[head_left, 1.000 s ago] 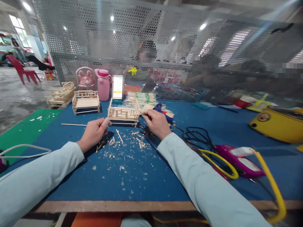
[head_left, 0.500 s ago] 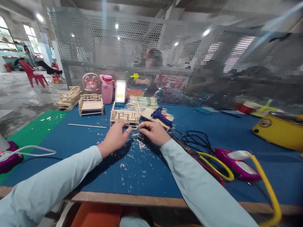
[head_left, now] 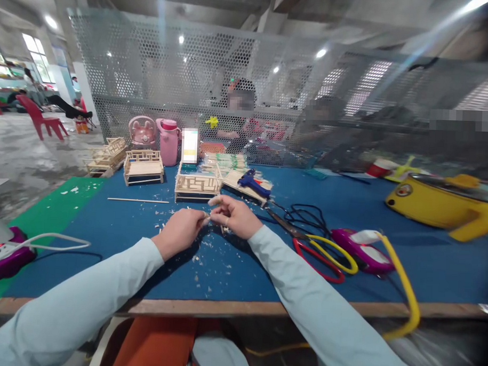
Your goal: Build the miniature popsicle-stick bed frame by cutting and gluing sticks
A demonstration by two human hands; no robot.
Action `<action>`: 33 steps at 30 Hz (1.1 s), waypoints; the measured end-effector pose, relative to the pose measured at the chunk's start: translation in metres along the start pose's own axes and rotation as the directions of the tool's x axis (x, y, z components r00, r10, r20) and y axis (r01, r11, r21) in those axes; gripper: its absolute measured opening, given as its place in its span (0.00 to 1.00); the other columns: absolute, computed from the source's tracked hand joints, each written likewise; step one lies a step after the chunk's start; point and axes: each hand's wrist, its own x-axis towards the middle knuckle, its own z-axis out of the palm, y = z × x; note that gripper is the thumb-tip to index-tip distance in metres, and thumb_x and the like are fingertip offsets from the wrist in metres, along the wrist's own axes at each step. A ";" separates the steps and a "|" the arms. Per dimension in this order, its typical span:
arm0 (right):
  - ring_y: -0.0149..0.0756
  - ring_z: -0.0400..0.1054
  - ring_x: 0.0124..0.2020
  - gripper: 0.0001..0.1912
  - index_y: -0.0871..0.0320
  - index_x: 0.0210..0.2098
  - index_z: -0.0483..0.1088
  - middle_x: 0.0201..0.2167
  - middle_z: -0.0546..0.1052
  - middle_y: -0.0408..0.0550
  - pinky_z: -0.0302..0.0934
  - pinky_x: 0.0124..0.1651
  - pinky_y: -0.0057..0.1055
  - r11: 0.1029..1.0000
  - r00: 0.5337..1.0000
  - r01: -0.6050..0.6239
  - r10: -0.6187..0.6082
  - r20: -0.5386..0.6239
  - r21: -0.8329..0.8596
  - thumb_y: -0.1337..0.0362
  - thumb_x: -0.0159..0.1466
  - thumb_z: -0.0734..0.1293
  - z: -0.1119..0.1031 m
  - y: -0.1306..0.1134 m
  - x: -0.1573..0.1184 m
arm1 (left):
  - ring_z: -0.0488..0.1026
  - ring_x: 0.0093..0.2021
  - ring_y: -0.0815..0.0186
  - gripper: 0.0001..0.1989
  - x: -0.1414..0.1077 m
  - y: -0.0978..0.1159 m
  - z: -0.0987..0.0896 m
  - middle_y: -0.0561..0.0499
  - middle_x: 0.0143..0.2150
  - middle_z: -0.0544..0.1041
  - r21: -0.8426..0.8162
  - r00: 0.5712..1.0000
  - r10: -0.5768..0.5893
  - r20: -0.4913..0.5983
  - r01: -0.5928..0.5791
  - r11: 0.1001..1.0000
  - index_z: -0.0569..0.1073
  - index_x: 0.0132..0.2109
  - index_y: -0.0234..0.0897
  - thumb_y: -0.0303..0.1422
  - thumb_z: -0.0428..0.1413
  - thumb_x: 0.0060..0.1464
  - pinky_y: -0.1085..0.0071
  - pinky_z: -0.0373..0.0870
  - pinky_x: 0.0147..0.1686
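My left hand (head_left: pixel 181 231) and my right hand (head_left: pixel 237 218) meet over the blue table top, fingertips pinched together almost touching. Whatever is between them is too small and covered to make out. Just beyond stands a miniature bench (head_left: pixel 198 188) built of thin wooden sticks, apart from both hands. Another stick bench (head_left: pixel 143 168) is at its left. A single thin stick (head_left: pixel 138 200) lies in front of that one. Right of the nearer bench, a blue glue gun (head_left: pixel 254 183) rests on a light wooden piece (head_left: pixel 233 180). Wood scraps (head_left: pixel 197 259) litter the table around my hands.
Scissors (head_left: pixel 319 252) with red and yellow handles lie by my right forearm, beside a black cord and a purple power strip (head_left: pixel 361 252). A yellow pot (head_left: pixel 427 203) stands at right. A pink bottle (head_left: pixel 169 143) and a phone (head_left: pixel 190 145) stand before the perforated metal screen (head_left: pixel 152 67).
Both hands have drawn back from the nearer bench towards me and come together, fingertips now meeting. The scissors show more fully. The view has shifted slightly.
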 end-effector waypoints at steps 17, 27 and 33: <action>0.34 0.64 0.26 0.14 0.56 0.26 0.64 0.25 0.71 0.46 0.55 0.29 0.28 0.521 0.934 -0.350 0.254 -0.250 -0.778 0.51 0.56 0.60 -0.040 -0.013 -0.079 | 0.65 0.21 0.77 0.11 0.010 0.002 -0.004 0.52 0.27 0.71 -0.879 0.874 -0.321 0.364 0.436 0.192 0.68 0.32 0.32 0.36 0.56 0.47 0.80 0.56 0.19; 0.31 0.60 0.22 0.06 0.56 0.27 0.59 0.19 0.65 0.42 0.50 0.26 0.27 0.751 0.829 -0.465 0.184 -0.528 -0.470 0.61 0.58 0.58 -0.024 -0.010 -0.068 | 0.63 0.23 0.78 0.17 0.011 0.000 0.005 0.54 0.26 0.68 -0.936 0.935 -0.197 0.295 0.324 0.135 0.67 0.29 0.31 0.41 0.61 0.40 0.78 0.60 0.25; 0.22 0.39 0.11 0.16 0.54 0.25 0.52 0.12 0.48 0.30 0.37 0.13 0.20 0.856 0.711 -0.109 0.422 -0.562 0.505 0.54 0.53 0.65 -0.008 -0.053 -0.065 | 0.67 0.40 0.67 0.15 0.007 0.003 0.000 0.47 0.39 0.71 -0.878 0.983 -0.174 0.048 0.125 0.462 0.72 0.32 0.34 0.43 0.56 0.45 0.70 0.60 0.43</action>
